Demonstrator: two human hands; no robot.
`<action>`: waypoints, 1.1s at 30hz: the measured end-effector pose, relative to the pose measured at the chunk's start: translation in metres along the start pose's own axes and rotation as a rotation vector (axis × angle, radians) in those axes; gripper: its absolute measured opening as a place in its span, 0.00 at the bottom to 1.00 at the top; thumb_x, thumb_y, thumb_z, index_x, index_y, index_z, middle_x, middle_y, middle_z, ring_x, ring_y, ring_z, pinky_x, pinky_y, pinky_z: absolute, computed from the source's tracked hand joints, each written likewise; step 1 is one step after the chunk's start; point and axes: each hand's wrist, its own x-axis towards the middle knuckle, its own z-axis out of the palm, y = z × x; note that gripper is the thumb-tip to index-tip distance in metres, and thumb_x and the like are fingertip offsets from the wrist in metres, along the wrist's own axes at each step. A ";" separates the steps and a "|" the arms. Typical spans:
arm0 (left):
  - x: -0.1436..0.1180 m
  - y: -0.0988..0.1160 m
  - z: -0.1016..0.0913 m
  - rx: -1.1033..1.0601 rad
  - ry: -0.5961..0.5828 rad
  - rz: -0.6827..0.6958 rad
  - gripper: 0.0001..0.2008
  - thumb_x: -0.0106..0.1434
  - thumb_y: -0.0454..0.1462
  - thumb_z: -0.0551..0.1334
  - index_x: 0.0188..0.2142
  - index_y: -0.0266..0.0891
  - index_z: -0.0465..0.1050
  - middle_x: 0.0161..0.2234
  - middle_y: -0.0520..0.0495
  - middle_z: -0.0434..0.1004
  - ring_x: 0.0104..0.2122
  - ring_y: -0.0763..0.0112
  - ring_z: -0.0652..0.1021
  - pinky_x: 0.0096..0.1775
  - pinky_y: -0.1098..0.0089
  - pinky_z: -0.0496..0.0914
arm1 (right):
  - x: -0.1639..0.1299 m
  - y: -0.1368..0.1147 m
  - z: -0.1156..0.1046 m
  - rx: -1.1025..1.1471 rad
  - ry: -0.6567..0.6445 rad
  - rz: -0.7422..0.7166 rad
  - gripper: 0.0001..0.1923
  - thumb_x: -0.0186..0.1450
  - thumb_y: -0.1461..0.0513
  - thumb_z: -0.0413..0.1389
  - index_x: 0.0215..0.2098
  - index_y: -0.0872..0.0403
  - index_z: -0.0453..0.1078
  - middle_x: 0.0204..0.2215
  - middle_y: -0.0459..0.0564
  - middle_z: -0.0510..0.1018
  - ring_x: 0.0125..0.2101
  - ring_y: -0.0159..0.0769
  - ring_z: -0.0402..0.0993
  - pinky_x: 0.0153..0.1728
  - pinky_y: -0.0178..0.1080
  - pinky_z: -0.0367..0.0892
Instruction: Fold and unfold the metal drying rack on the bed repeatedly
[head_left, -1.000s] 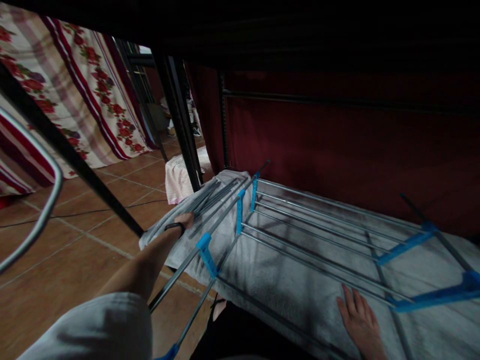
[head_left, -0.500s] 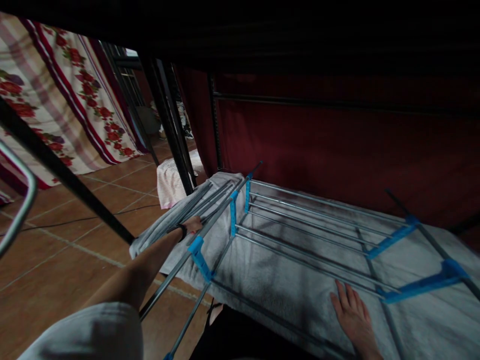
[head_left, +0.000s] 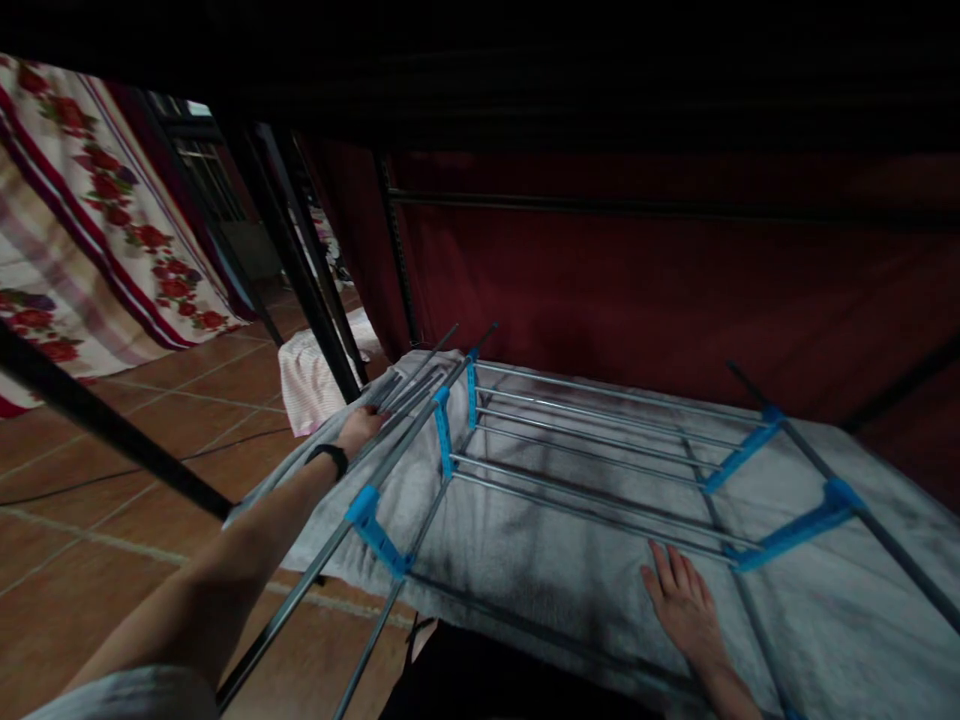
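Note:
A metal drying rack [head_left: 570, 455] with blue plastic joints stands in front of me, and a grey towel [head_left: 540, 560] is spread below its rods. My left hand [head_left: 358, 428], a dark band on its wrist, reaches out to the towel's left edge where it drapes over the rack's folded side wing [head_left: 409, 385]; its fingers curl on the cloth. My right hand [head_left: 679, 600] lies flat, fingers apart, on the towel near the front rail.
A dark red cloth [head_left: 637, 280] hangs behind the rack. A black metal frame [head_left: 300, 270] stands to the left, with a pink cloth [head_left: 315, 375] on the tiled floor [head_left: 112, 500] and a floral sheet [head_left: 90, 220] hanging beyond.
My left hand moved further out along the towel's left edge by the side wing. My right hand stayed flat on the towel. My view swung to the right.

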 end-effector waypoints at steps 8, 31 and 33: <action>0.018 0.058 -0.008 0.143 0.017 0.165 0.15 0.62 0.43 0.61 0.37 0.30 0.75 0.24 0.51 0.73 0.29 0.71 0.73 0.30 0.75 0.63 | 0.011 -0.017 -0.034 0.146 -0.011 0.148 0.27 0.67 0.55 0.42 0.62 0.49 0.65 0.62 0.54 0.66 0.63 0.52 0.56 0.59 0.56 0.54; -0.049 0.218 0.017 0.934 -0.046 1.016 0.22 0.64 0.48 0.50 0.46 0.43 0.78 0.41 0.40 0.81 0.44 0.51 0.79 0.44 0.62 0.66 | 0.020 -0.024 -0.033 0.121 -0.090 0.287 0.28 0.72 0.53 0.39 0.66 0.54 0.57 0.64 0.57 0.62 0.66 0.47 0.50 0.62 0.51 0.49; -0.063 0.233 0.033 0.930 -0.076 1.081 0.22 0.65 0.48 0.50 0.44 0.42 0.78 0.40 0.40 0.81 0.44 0.51 0.79 0.44 0.60 0.65 | 0.022 -0.025 -0.036 0.112 -0.114 0.288 0.28 0.72 0.53 0.40 0.67 0.53 0.57 0.64 0.57 0.61 0.66 0.47 0.50 0.62 0.51 0.49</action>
